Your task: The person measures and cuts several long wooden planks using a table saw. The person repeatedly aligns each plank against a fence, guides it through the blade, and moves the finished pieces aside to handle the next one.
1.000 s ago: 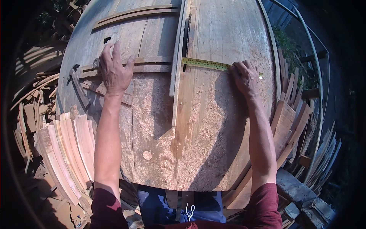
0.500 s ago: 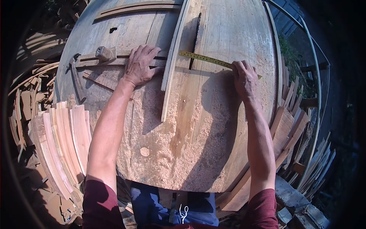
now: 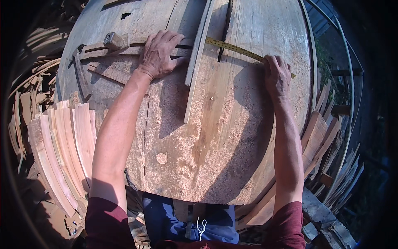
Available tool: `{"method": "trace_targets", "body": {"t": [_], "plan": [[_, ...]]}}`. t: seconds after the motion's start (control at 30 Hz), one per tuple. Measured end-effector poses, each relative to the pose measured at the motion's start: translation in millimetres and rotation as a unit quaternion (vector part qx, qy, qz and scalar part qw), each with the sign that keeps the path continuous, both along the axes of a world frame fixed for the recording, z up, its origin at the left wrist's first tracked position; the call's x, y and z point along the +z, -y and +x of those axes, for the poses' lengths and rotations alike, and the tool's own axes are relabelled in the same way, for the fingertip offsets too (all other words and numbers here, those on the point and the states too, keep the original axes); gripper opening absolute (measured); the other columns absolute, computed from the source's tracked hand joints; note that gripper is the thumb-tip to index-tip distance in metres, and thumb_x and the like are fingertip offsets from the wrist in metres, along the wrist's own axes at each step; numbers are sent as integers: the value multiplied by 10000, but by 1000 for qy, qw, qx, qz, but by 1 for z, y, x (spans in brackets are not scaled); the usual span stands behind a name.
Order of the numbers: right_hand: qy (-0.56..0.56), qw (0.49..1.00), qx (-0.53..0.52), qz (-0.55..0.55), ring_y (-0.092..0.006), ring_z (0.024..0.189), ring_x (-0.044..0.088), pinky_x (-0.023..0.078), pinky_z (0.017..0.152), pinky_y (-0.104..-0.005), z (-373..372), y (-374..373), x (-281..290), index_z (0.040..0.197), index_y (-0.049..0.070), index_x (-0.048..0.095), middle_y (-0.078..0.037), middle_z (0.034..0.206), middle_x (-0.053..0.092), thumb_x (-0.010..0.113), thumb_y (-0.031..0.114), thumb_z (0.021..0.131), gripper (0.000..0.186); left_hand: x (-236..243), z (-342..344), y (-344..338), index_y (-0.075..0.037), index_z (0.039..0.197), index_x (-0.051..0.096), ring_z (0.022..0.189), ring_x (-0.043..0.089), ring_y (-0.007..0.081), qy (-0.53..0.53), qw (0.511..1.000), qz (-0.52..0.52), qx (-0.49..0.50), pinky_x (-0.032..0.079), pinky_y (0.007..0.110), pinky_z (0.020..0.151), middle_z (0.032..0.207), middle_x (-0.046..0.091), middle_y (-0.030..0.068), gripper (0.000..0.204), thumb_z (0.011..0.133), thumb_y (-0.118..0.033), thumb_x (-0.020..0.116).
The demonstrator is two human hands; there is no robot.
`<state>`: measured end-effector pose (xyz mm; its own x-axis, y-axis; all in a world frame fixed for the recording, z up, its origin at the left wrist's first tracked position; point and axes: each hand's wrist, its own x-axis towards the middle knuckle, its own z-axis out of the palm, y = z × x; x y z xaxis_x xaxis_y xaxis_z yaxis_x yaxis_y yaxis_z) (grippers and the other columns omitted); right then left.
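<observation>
My left hand (image 3: 159,56) lies on horizontal grooved wooden strips (image 3: 94,52), fingers spread and thumb near two long upright-running battens (image 3: 193,81). Just left of it is a wooden block-like tool (image 3: 114,40); a hammer-like tool (image 3: 81,70) lies at the strips' left end. My right hand (image 3: 277,74) grips a yellow measuring tape (image 3: 232,47), which stretches left across a dark slot (image 3: 225,31) to the battens. Everything rests on a sawdust-covered wooden worktop (image 3: 195,170).
Curved planks (image 3: 58,153) stand at the lower left, beside a heap of wood scraps (image 3: 29,95). More boards (image 3: 315,141) lean along the right side. A pale curved rail (image 3: 350,91) runs outside the worktop's right edge, with greenery behind.
My left hand has shifted right toward the battens, uncovering the block-like tool. The worktop's contents appear higher in the picture; my right hand still grips the tape.
</observation>
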<state>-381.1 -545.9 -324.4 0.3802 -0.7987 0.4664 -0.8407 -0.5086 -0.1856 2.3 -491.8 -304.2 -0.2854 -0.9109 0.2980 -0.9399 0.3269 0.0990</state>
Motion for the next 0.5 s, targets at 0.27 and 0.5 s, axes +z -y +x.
{"method": "trace_targets", "body": {"t": [0.27,0.5], "plan": [[-12,999,23,-35,-275,1002,624,440,913,-429,4,1,-1,1083,158,633,-54,1015,639,618,105,906,185,-3,4,-1,-155,1349,585,1235,527,300,1,1000,-4,6,395,446,1064,1325,574,66,636,754,-301,759],[-23,997,17,-76,-290,997,608,427,937,-444,2,8,-7,1089,165,625,-54,1011,630,611,71,870,238,-6,3,-1,-163,1361,583,1245,526,302,6,1000,-13,2,386,449,1086,1331,576,68,637,776,-338,763]]}}
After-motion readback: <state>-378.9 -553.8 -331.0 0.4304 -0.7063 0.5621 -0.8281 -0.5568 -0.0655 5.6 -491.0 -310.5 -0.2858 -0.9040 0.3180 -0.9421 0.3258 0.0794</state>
